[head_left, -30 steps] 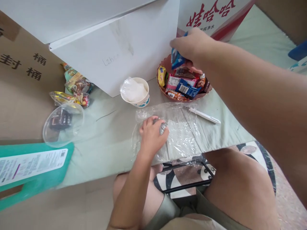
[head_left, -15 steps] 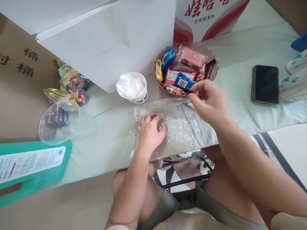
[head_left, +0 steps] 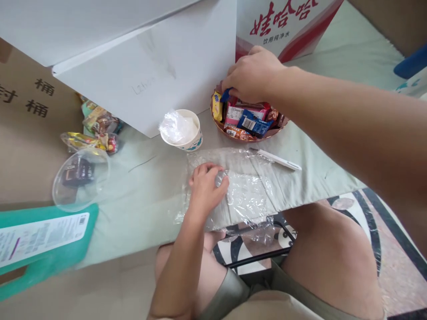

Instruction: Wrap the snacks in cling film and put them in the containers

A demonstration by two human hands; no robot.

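Observation:
My left hand (head_left: 206, 189) rests on a sheet of clear plastic wrap (head_left: 255, 195) spread over the table's front edge. Its fingers are curled around a small silvery item (head_left: 220, 178). My right hand (head_left: 253, 75) reaches over a brown bowl (head_left: 248, 137) filled with several wrapped snacks. Its fingertips pinch a blue snack packet (head_left: 227, 94) at the bowl's back left. A blue packet with a barcode (head_left: 254, 124) lies at the front of the bowl.
A paper cup (head_left: 183, 133) with crumpled plastic stands left of the bowl. A white pen-like stick (head_left: 276, 159) lies by the wrap. A clear lid (head_left: 80, 178), loose sweets (head_left: 96, 122), a teal board (head_left: 50, 249) and a white box (head_left: 150, 66) fill the left and back.
My right hand moved from just above the plastic wrap back up into the bowl and closed on the blue packet. My left hand stayed on the wrap.

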